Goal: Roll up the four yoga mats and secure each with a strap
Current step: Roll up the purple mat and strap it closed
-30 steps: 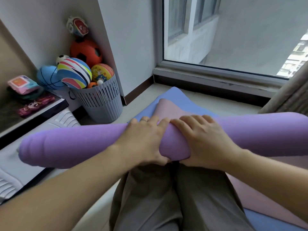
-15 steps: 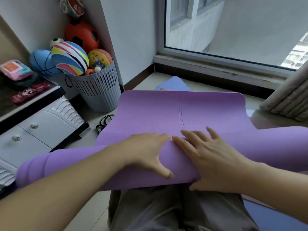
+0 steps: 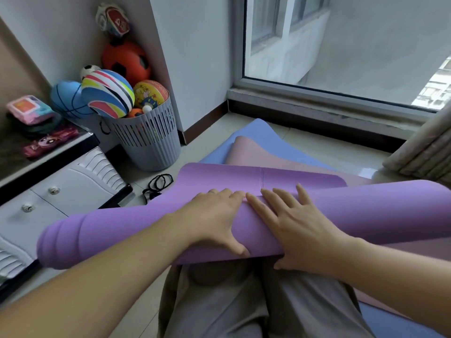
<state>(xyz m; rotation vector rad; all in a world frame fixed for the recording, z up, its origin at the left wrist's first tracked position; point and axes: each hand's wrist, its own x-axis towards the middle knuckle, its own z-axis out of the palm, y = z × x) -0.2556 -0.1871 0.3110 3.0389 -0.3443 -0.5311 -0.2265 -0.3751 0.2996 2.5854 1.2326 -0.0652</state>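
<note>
At the left a white drawer cabinet (image 3: 36, 211) stands beside a grey slatted basket (image 3: 151, 145) full of balls, and black elastic straps (image 3: 159, 185) lie on the floor tiles between the basket and the purple yoga mat (image 3: 117, 230). This mat is almost fully rolled and lies across the person's lap, with a short flat end reaching forward over the pink mat (image 3: 256, 152), which lies on the blue mat (image 3: 264, 132). The left hand (image 3: 214, 215) and the right hand (image 3: 292, 228) press side by side on the middle of the roll, fingers stretched flat over its top and thumbs on the near side, and a beige curtain (image 3: 424, 152) hangs at the far right.
</note>
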